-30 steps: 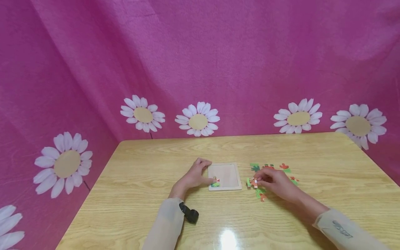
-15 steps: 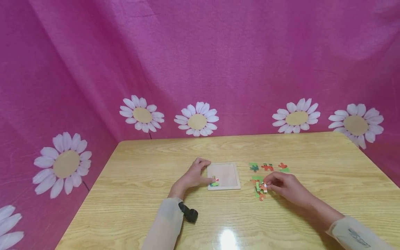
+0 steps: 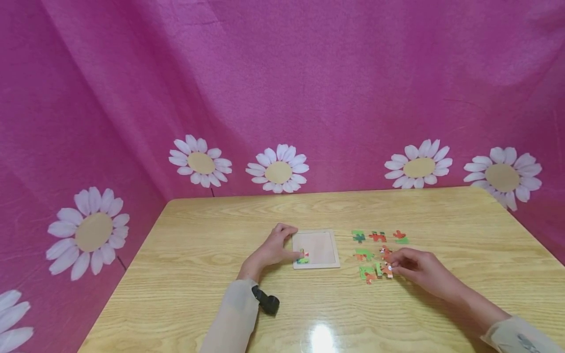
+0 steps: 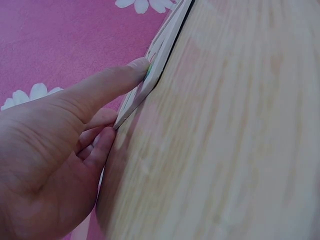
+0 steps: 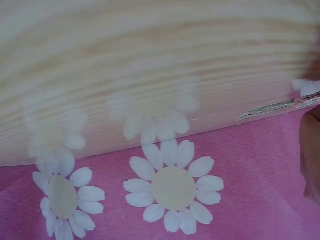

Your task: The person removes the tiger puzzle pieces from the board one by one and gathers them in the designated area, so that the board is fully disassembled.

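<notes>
In the head view my left hand [image 3: 277, 246] holds the left side of a square wooden puzzle tray [image 3: 334, 250]. Its thumb rests over a small green and red jigsaw piece [image 3: 302, 261] in the tray's near left corner. The left wrist view shows the thumb on top of the tray's rim [image 4: 162, 62] and the other fingers bent at its outer edge. My right hand [image 3: 425, 269] pinches an orange and green jigsaw piece with a white spot [image 3: 386, 270] by its right side. Only a sliver of the right hand shows in the right wrist view.
Several loose jigsaw pieces lie right of the tray, among them a dark green one [image 3: 358, 237], a red one [image 3: 377, 237] and an orange-green one [image 3: 367, 274]. The wooden table [image 3: 198, 235] meets a pink flowered curtain [image 3: 282, 88] at its back and left.
My right hand has carried the pinched jigsaw piece right and toward the near side, away from the tray and in among the loose pieces. The left hand stays on the tray.
</notes>
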A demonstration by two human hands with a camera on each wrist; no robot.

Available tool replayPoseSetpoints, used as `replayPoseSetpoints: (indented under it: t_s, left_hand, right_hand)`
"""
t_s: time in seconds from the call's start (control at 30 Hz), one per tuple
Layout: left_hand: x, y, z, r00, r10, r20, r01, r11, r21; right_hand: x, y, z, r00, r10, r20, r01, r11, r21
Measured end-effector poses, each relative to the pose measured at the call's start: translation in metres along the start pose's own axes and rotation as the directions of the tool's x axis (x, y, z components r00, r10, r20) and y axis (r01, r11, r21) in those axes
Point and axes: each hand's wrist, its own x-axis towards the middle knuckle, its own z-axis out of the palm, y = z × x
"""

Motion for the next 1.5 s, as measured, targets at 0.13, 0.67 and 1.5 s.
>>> replayPoseSetpoints:
  t_s: [0.13,0.67,1.5]
  left_hand:
    - [0.000,-0.001,0.001,1.000,-0.003,-0.006,0.003,1.000,-0.006]
    - [-0.001,-0.003,0.000,1.000,-0.004,0.002,0.004,1.000,0.001]
    - [0.000,0.000,-0.001,1.000,-0.011,0.010,0.011,1.000,0.023]
  right_hand:
    - [-0.005,0.002,-0.005,1.000,0.022,0.017,-0.022,1.000,-0.005]
    - [-0.013,0.011,-0.011,0.999,0.022,0.027,-0.022,1.000,-0.021]
    - [-0.005,0.003,-0.007,0.993,0.093,0.072,-0.092,0.996,-0.019]
